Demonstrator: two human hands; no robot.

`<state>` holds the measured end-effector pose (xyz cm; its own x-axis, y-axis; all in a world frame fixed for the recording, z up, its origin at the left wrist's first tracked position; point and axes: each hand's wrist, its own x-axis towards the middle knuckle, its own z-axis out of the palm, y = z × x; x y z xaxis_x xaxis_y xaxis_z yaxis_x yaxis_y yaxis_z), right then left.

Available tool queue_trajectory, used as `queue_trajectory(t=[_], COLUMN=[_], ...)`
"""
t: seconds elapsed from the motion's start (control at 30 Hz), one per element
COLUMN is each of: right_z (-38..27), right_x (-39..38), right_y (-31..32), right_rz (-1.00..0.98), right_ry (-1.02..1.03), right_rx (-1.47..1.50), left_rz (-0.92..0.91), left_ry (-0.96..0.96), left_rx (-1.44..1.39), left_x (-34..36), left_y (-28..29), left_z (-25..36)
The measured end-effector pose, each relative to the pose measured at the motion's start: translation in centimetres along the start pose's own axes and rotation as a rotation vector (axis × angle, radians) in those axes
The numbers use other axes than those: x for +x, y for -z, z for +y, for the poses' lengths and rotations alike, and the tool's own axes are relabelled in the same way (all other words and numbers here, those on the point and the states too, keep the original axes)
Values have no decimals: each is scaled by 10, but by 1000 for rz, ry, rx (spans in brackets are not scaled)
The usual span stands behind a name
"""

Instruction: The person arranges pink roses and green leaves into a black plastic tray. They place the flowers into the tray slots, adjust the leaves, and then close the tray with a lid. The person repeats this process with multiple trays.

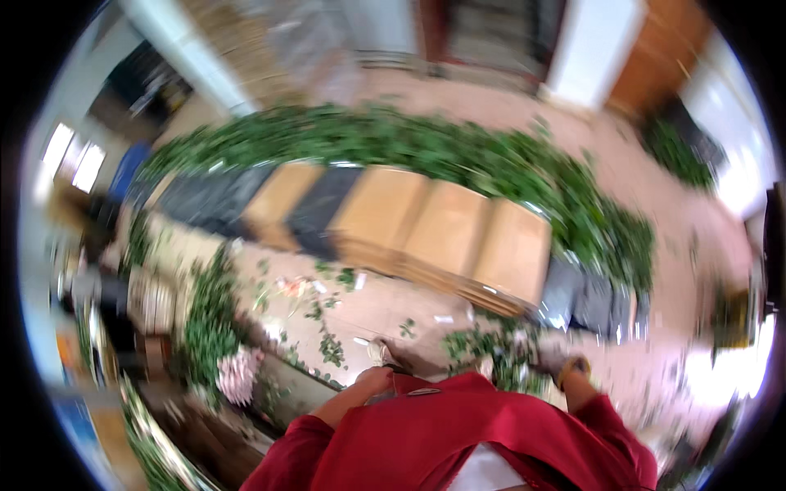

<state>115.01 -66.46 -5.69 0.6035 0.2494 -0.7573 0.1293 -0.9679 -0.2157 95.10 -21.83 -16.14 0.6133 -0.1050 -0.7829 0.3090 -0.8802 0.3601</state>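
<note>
My left hand [375, 380] is close against the front of my red top, at waist height. Its fingers are too blurred and partly hidden to make out. On the other side, my right hand [555, 360] hangs low, with a yellowish band [573, 370] at the wrist. Motion smears its fingers, and I cannot see anything held in it. Loose leafy stems [491, 344] lie on the floor nearest to it. Ahead stretches a long row of leafy green bundles [409, 139], their near ends covered by brown cardboard wraps [458, 221] and black wraps [221, 196].
Leaf scraps and paper bits litter the pale floor [385, 307]. At the left stand pink flowers [239, 375] beside heaped greenery [209, 315] and a slatted crate [151, 301]. More greenery [675, 151] lies far right by the wall. A doorway [503, 41] is at the back.
</note>
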Motion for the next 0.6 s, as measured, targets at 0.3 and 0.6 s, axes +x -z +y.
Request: queue_trajectory(t=[0.3, 0.6], right_z=[-329, -757], right_x=[122, 117], right_y=[-35, -74], right_rz=[-140, 91], right_ry=[659, 1157], right_rx=[-619, -1140], left_rz=[417, 962], left_ry=[557, 1531], left_rx=[-570, -1355], left_x=[-149, -343], left_y=[-101, -305], left_z=[-297, -313])
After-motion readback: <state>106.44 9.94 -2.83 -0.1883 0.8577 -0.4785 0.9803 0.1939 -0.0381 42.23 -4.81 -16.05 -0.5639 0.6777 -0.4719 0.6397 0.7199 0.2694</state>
